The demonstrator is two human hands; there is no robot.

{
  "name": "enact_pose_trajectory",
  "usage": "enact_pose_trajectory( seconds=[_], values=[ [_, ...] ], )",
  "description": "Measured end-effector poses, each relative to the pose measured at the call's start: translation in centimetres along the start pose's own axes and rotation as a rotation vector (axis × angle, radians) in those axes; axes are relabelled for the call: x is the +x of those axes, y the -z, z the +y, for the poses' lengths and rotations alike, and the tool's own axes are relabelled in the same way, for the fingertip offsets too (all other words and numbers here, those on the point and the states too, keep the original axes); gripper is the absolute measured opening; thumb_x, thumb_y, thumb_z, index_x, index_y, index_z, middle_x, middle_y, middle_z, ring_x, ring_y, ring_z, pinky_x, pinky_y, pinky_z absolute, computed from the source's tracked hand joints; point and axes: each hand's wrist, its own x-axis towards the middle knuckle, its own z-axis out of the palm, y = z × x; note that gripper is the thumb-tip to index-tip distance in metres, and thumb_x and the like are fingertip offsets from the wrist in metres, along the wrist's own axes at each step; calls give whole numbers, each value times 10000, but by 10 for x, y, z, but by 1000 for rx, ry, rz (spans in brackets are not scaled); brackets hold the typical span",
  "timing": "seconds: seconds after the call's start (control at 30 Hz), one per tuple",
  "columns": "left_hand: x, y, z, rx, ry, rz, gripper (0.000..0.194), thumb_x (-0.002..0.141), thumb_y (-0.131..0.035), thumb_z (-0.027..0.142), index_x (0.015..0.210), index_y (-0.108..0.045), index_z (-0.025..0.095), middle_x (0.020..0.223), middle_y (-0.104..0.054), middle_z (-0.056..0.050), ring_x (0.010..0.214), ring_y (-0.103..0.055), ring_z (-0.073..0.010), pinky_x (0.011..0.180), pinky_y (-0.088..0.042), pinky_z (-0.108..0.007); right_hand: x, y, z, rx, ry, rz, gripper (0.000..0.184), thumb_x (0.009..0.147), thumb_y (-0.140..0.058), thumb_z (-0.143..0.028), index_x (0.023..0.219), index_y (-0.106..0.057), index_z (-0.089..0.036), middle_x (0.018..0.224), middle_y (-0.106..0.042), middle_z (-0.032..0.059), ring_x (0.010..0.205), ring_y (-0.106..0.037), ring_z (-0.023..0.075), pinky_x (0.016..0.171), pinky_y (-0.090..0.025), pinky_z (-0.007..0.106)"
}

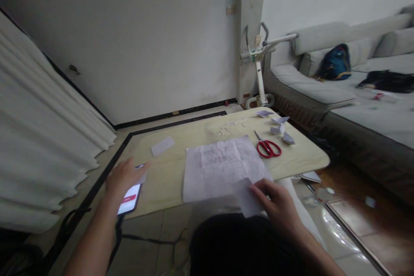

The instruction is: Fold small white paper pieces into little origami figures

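My right hand [274,200] pinches a small white piece of paper [246,198] between thumb and fingers, just over the table's near edge. My left hand [124,174], smeared by motion, is above the far end of a lit phone [130,200] at the table's left. A bit of white paper [142,177] shows beside its fingers; whether they grip it is unclear. Between my hands lies a large creased sheet with printed or written lines [223,157]. Red-handled scissors [268,148] rest to its right, blades pointing away from me.
Several small folded paper pieces [277,129] stand at the table's far right. A white paper rectangle [162,146] and thin paper scraps [224,131] lie on the pale table [168,181]. Beyond are an exercise machine [258,64], a grey sofa [310,88] and a white curtain [42,116].
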Motion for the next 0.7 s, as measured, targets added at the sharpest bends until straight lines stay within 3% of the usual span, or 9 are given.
enact_pose_trajectory(
  seconds=[0.03,0.07,0.13,0.17,0.23,0.33,0.4,0.53,0.7],
  values=[
    [-8,5,10,-62,-16,44,709,830,-449,630,1229,-584,59,1234,-628,-283,1116,-599,-452,870,-477,-539,0,0,-3,15,-12,20,331,881,-559,-408,642,-607,-185,550,-561,2,522,-485,150,503,-368,258],
    [-19,10,23,-272,-37,131,638,824,-512,568,1224,-591,78,1249,-629,-255,1107,-608,-432,880,-484,-516,0,0,-7,39,-18,39,328,875,-555,-405,634,-592,-186,547,-546,-3,518,-476,146,493,-364,253],
    [-52,16,57,-489,-97,150,517,890,-423,555,1192,-599,175,1142,-700,-120,968,-685,-301,813,-542,-393,0,-1,-13,80,-42,67,322,864,-555,-402,626,-568,-186,555,-525,-9,521,-465,140,483,-359,246],
    [-73,18,78,-718,-155,108,463,879,-469,555,1114,-638,194,1070,-722,-90,937,-685,-278,819,-542,-379,-1,-2,-15,104,-52,85,318,860,-552,-403,628,-563,-185,551,-509,-14,518,-457,137,479,-357,243],
    [-116,17,124,-1050,-298,-96,417,885,-491,551,1044,-668,209,924,-741,-59,872,-683,-236,809,-545,-348,-4,-2,-19,146,-68,116,319,853,-549,-412,627,-544,-186,550,-481,-22,522,-446,133,477,-354,238],
    [-166,8,186,-1249,-442,-404,347,843,-574,514,898,-677,188,828,-717,-54,778,-664,-212,722,-543,-302,-11,2,-23,189,-93,151,342,857,-547,-430,616,-503,-192,543,-439,-34,510,-412,123,460,-327,230],
    [-182,1,212,-1285,-415,-458,344,860,-547,494,694,-589,196,656,-626,-13,622,-591,-173,546,-482,-244,-14,5,-25,200,-84,153,354,867,-545,-438,618,-495,-192,551,-446,-32,515,-409,122,464,-324,230],
    [-191,-6,221,-1262,-388,-319,379,866,-526,443,566,-461,221,527,-470,30,513,-456,-141,472,-397,-228,-15,5,-27,205,-37,102,343,885,-544,-425,639,-497,-191,575,-455,-32,546,-415,125,495,-335,232],
    [-197,-8,209,-1211,-501,-149,335,892,-512,366,583,-546,241,539,-547,4,529,-524,-178,528,-444,-264,-14,-5,-28,179,25,-34,290,953,-466,-382,723,-466,-205,661,-487,-34,627,-446,127,578,-379,226]
  ],
)
